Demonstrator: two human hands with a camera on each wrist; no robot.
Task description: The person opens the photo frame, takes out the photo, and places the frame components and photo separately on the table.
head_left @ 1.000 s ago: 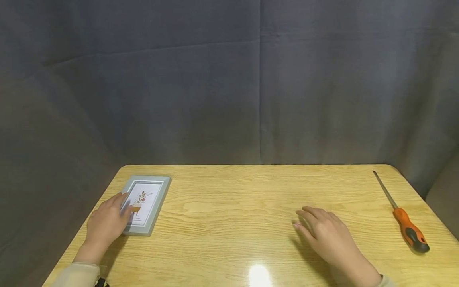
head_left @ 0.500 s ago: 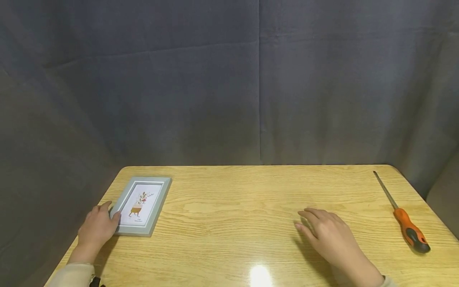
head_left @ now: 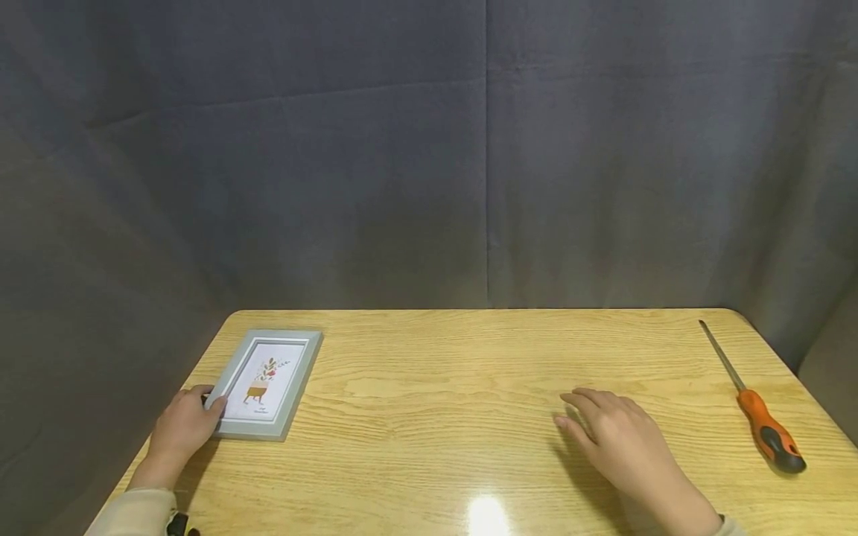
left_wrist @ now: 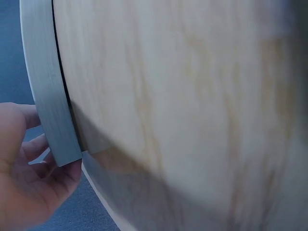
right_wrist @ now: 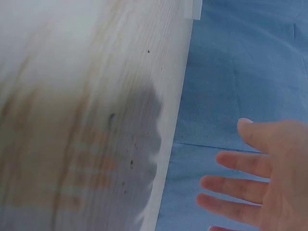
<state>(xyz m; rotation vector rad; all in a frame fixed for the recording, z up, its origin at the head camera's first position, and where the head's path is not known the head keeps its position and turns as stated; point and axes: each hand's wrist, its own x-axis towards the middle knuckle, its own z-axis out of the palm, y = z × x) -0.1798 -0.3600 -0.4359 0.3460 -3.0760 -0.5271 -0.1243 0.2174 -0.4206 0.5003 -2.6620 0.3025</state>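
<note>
A picture frame (head_left: 305, 380) with a grey-green border and a plant drawing lies face up at the left of the table. My left hand (head_left: 183, 426) grips its near left edge, the thumb on the front border and the other fingers at the outer side, partly hidden. In the left wrist view the frame's side (left_wrist: 54, 91) sits between the thumb and the curled fingers of that hand (left_wrist: 24, 178). My right hand (head_left: 620, 443) hovers over the right half of the table, fingers loosely extended and holding nothing; the right wrist view shows its fingers (right_wrist: 236, 183) spread apart.
A screwdriver (head_left: 764, 428) with an orange and black handle lies near the table's right edge, its tip pointing away from me. The wood-grain table (head_left: 436, 417) has rounded far corners. A dark grey curtain (head_left: 415, 164) hangs behind and along the sides.
My left hand has moved left from above the picture frame to its left edge and now grips it. The frame has hardly moved. My right hand stays nearly in place.
</note>
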